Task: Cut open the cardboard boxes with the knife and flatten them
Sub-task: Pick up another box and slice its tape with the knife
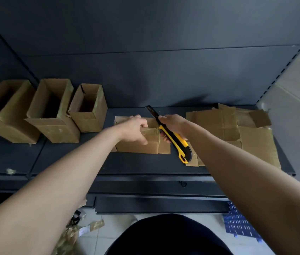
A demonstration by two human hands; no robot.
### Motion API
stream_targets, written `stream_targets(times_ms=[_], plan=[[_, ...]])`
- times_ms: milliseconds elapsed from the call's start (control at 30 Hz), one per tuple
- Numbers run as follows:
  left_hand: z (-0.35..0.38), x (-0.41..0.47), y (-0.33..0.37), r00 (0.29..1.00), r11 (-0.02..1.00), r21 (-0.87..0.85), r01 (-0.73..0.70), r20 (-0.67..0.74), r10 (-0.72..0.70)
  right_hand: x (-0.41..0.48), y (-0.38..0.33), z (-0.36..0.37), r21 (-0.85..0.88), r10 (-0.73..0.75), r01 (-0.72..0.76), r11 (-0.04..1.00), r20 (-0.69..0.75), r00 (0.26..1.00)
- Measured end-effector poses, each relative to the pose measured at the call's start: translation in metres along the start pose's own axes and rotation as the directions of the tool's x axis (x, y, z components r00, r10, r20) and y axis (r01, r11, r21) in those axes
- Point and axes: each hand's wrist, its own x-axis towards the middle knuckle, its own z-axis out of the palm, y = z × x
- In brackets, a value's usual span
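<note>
1. Littering the floor nearest the camera, tape scraps (71,234) were seen at lower left and a blue perforated panel (241,223) at lower right, below the front lip of the dark shelf (145,166).
2. The knife (175,138), yellow and black, was gripped in the right hand (173,124). Fingers were wrapped round the handle, and the long blade (152,112) was extended and pointed away from the body.
3. The box in hand (140,144) was laid mid-shelf between the two arms. Whether it was already part collapsed could not be told. Its taped upper edge was clutched by the left hand (136,130), fingers curled over it, just beside the knife.
4. Slitting that taped seam was judged to be the step under way. The blade would best be kept shallow and drawn along the tape line only. The stroke should be led away from the left hand, whose knuckles were held close to the blade's likely path. That hold would be better placed behind the cut than ahead of it. A blade run out so far could flex or snap, so a shorter extension was thought safer.
5. Flattened cardboard (237,129) was spread just to the right, reaching under the knife's butt end.
6. Three upright boxes (53,111), open-topped and not yet cut down, were lined up at far left, well apart from the hands.
</note>
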Motion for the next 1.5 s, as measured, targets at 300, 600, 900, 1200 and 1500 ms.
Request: stream_targets(times_ms=[300, 600, 900, 1200, 1500], plan=[[-0.011, 0.009, -0.012, 1.000, 0.999, -0.047, 0.025, 0.013, -0.025, -0.018, 0.035, -0.043, -0.267, -0.038, 0.052, 0.962, 0.058, 0.998], [-0.022, 0.006, -0.017, 0.992, 0.999, -0.052, -0.008, 0.127, 0.015, -0.029, 0.017, -0.060, -0.560, -0.076, 0.144, 0.816, 0.144, 0.987], [-0.020, 0.003, -0.017, 0.991, 1.000, -0.003, -0.005, 0.132, 0.005, -0.029, 0.010, -0.053, -0.636, -0.111, 0.156, 0.756, 0.110, 0.988], [-0.017, 0.001, -0.018, 0.993, 1.000, -0.028, 0.007, 0.116, -0.004, -0.030, 0.011, -0.046, -0.717, -0.127, 0.173, 0.675, 0.118, 0.985], [-0.016, 0.000, -0.014, 0.993, 1.000, 0.010, -0.009, 0.120, 0.008, -0.025, -0.017, -0.024, -0.840, -0.017, 0.151, 0.520, 0.166, 0.986]])
